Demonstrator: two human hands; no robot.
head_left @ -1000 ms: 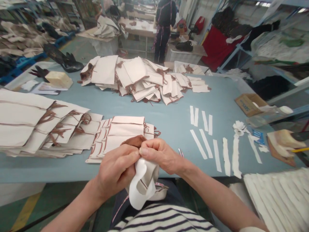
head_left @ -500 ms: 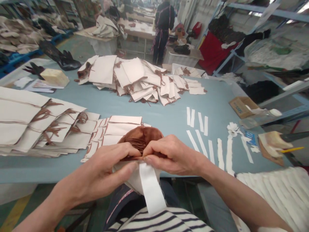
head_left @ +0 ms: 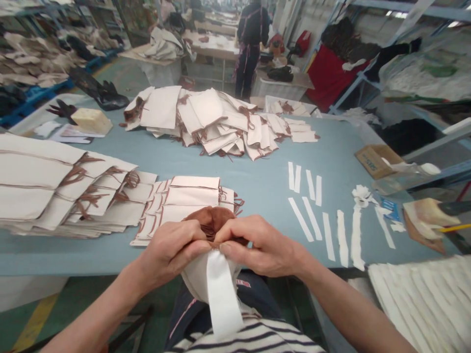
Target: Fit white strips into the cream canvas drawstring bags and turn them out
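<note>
- Beyond our blue-green table (head_left: 272, 181), seen from the head view, we have a workshop with a dark-clothed person (head_left: 253, 39) standing near a further bench and a red cloth (head_left: 333, 73) hanging at the right
- Across the table's far side we see a loose heap of cream pieces (head_left: 206, 115) with brown edging, and a pale yellow block (head_left: 91, 121) to its left
- Nearer us, at the left, large cream pieces (head_left: 37, 162) lie overlapped, with a smaller cream stack (head_left: 191, 193) just beside them
- Between our hands, at the table's near edge and above our lap, we hold a cream and brown pouch (head_left: 193, 279), its brown side uppermost
- Our left hand (head_left: 174, 250) has thumb and forefinger pinched together on the pouch's brown edge
- Our right hand (head_left: 261, 245) pinches that same edge right beside it, thumb and forefinger clamped, the two thumb tips nearly meeting
- From under the thumbs a white strip (head_left: 222, 294) hangs down over the pouch's front
- To our right, more white strips (head_left: 329, 236) lie spread flat on the table, near a cardboard box (head_left: 379, 161)
</note>
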